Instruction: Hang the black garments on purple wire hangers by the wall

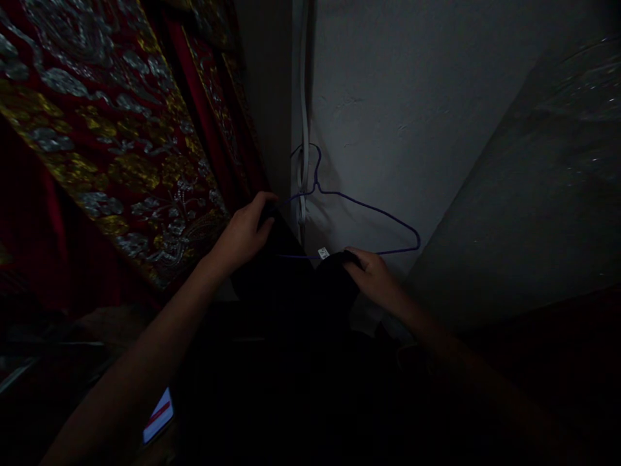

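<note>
A black garment (pixel 291 298) with a small white label (pixel 323 253) hangs from both my hands; its lower part melts into the dark. My left hand (pixel 250 230) is closed on the garment's upper left, by the left arm of a purple hanger (pixel 383 212). That side of the hanger goes into or behind the cloth; I cannot tell which. My right hand (pixel 371 272) pinches the garment's edge just below the hanger's bottom bar. To the right, the hanger's arm is bare.
A pale cable or pipe (pixel 305 97) runs down the grey wall (pixel 412 97) beside the hanger's hook. Red cloth with gold and silver decoration (pixel 130 149) hangs at left. Low on the left, a phone with a lit screen (pixel 159 415) lies in the dark.
</note>
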Demonstrator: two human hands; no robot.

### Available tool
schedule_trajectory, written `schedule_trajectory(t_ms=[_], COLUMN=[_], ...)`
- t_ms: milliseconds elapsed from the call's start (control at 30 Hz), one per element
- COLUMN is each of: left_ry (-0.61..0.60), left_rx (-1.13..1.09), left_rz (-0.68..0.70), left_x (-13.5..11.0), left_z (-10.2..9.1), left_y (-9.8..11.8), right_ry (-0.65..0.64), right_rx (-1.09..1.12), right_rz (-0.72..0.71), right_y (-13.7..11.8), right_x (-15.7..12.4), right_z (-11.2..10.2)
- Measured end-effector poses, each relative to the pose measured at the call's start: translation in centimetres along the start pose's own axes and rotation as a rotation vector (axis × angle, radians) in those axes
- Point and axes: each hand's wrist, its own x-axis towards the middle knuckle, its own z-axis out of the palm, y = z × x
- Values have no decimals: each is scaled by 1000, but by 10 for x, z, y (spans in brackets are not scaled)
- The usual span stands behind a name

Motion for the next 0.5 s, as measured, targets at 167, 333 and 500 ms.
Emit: schedule_trajectory(t_ms=[167, 333, 500], left_ry=[-50, 5, 247], left_rx=[57, 134, 119], left_rz=[-50, -11, -147], left_x=[-1, -3, -14], left_z=[0, -11, -19], left_y=[-22, -24, -43], right_ry=[391, 229, -44], right_rx=[-89, 60, 208], right_rz=[-47, 174, 336], right_y=[4, 17, 8], right_x=[12, 44, 41], right_z=[-38, -92, -117])
